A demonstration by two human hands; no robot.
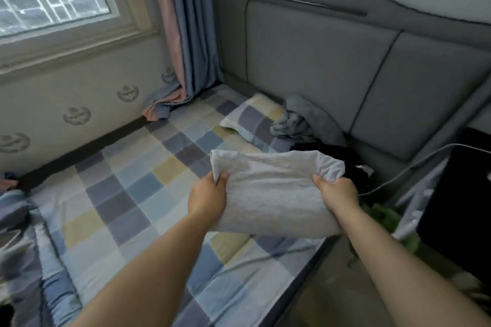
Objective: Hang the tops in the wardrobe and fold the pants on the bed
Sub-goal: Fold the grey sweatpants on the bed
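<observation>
I hold the pale grey garment (273, 191) above the checked bed (138, 194) — my left hand (208, 198) pinches its left end, my right hand (337, 192) grips the bunched right end. Its long axis runs left to right between my hands, the fold hanging toward me — I judge it ready to lay flat.

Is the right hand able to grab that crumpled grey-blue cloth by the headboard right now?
Probably not yet. The right hand grips one end of the folded light grey garment, and the left hand grips the other. The crumpled grey-blue cloth lies farther back on the checked bed, beyond a black garment.
</observation>
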